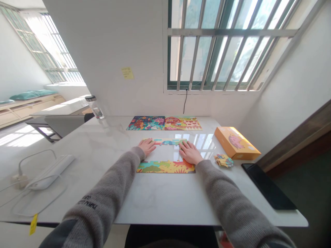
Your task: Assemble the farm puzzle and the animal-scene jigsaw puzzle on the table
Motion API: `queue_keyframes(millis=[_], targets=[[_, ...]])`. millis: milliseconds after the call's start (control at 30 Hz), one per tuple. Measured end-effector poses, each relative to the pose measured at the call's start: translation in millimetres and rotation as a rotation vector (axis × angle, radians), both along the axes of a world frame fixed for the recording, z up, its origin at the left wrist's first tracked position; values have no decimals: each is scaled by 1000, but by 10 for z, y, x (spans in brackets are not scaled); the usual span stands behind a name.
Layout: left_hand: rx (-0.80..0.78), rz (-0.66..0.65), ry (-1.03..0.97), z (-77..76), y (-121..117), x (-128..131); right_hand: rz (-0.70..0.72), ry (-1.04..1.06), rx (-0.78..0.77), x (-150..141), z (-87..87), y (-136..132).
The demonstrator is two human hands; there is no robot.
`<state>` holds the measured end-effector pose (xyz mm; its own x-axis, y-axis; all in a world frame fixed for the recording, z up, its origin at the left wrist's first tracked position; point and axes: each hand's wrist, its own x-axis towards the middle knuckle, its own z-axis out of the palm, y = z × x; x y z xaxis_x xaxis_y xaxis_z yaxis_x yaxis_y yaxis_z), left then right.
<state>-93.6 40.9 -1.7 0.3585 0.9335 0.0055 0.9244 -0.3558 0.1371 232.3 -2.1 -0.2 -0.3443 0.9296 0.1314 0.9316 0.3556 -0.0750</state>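
Hands lie open and palm-down, neither clenched nor gripping: the left hand and right hand press on a strip of joined jigsaw pieces, seemingly to keep it steady on the white marble table. Lettering on the left sleeve is too warped to read. Well left of the hands sits a white cabled device, with a clear water bottle farther ahead. Nearer the body, between the hands' wrists, lies a second jigsaw strip, framing a gap. Ahead, two finished jigsaws lie edge to edge. Right of the right hand, loose jigsaw pieces, kept within reach, sit beside an orange box with no legible writing.
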Motion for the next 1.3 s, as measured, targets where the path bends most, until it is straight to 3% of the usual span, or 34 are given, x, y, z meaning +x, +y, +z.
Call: queue_keyframes(millis=[100,200,433,633,767,933,1100,1300], targets=[[7,37,21,-32,-121,-366,-8,-10,-8,-3,5,-3],[7,118,49,-59,-266,-541,-7,-30,-27,-11,8,3],[-9,164,107,-18,-393,-487,-12,-57,-51,-19,-6,23],[33,175,41,-24,-427,-487,-11,-28,-49,-1,8,-26],[40,164,-119,-122,-459,-541,-3,-2,-39,26,-15,-103],[107,161,-559,-250,-453,-583,64,45,24,76,-80,-219],[-6,256,-804,-178,-466,-551,110,100,30,115,-97,-324],[-48,251,-932,-91,-526,-462,161,163,37,159,-38,-410]])
